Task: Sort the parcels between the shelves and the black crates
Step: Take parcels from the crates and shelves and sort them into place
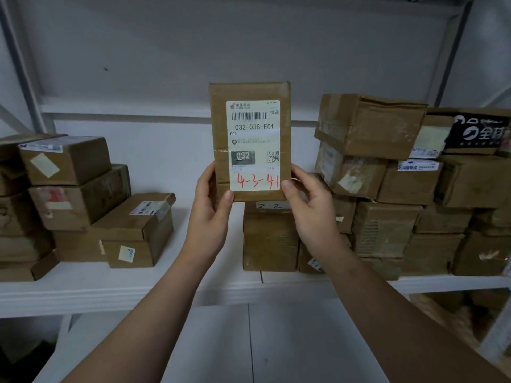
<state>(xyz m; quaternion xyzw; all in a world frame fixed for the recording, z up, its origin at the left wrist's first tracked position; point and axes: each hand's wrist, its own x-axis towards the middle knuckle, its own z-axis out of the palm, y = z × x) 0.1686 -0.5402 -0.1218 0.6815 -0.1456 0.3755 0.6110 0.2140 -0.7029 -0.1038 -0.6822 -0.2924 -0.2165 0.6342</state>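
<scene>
Reading the label before shelving.
My left hand [211,214] and right hand [309,211] pinch the parcel [249,139] upright; I'd read 4-3-41 first.

One head-worn wide-angle view; it faces straight ahead at the shelf [83,288], close up; arms reach in from the near edge.

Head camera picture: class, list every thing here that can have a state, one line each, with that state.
Parcel: held upright in both hands, taped shut, label towards the camera.
Left hand: grips the parcel's lower left edge.
Right hand: grips its lower right edge.
Box marked 2-2: closed, standing on the shelf.
Top right box: closed, crumpled, tilted.
Left boxes: closed, stacked.
</scene>
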